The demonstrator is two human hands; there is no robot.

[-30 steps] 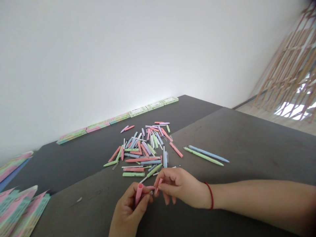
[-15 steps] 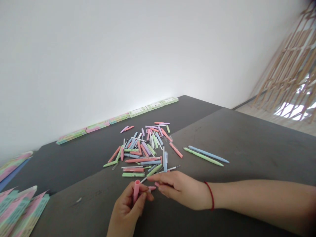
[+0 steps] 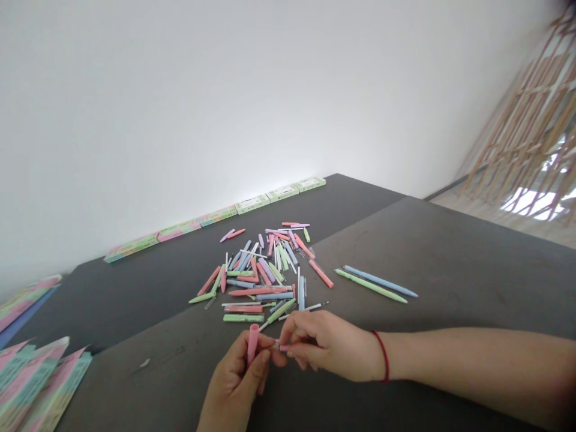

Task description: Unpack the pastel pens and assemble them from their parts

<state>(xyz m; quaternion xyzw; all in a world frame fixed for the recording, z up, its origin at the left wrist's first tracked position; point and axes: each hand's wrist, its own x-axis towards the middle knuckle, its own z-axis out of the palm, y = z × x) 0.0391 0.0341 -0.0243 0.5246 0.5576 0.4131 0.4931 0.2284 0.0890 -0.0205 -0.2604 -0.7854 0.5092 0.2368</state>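
Note:
My left hand (image 3: 243, 375) is closed around a pink pen barrel (image 3: 252, 343), whose open end points up. At its fingertips sits a small clear and pink pen part (image 3: 282, 347). From the other side, my right hand (image 3: 317, 345), with a red cord at the wrist, pinches the same small part, so the fingertips of both hands nearly meet. Just beyond them lies a heap of loose pen parts (image 3: 258, 291): pink, green, blue and purple barrels and tips, with white refills among them. How the small part fits together is hidden by my fingers.
Right of the heap, a green pen (image 3: 371, 285) and a blue pen (image 3: 380, 281) lie side by side. Flat pen boxes (image 3: 219, 215) line the wall. Pastel packages (image 3: 54, 384) are at the lower left. A small white scrap (image 3: 144, 363) rests on the dark table (image 3: 148, 336).
My right hand's fingers have curled from extended into a pinch on the small part at my left fingertips. The left hand with the barrel has shifted slightly right.

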